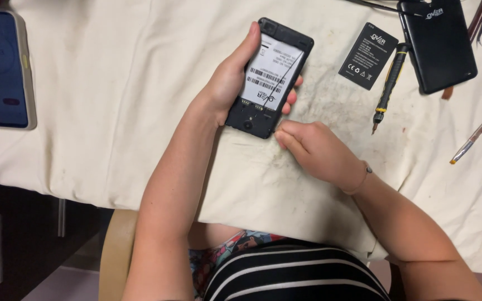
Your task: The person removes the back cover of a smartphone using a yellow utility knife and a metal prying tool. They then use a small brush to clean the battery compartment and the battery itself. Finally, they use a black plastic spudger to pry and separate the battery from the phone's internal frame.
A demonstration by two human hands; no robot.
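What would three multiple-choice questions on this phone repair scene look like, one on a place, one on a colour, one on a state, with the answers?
1. Where does the loose battery lie?
A. On the cloth, between the held phone and the black back cover
B. Inside the held phone
C. On the blue-screened phone

2. What colour is the screwdriver handle?
A. Red and white
B. Black and yellow
C. All green

3. What state is the phone in the left hand in?
A. Back cover on
B. Back cover off, battery bay bare
C. Lying flat on the cloth

Answers: 1 A, it rests on the cloth left of the cover. 2 B, black grip with yellow bands. 3 B, the white label shows; the right hand touches its lower corner.
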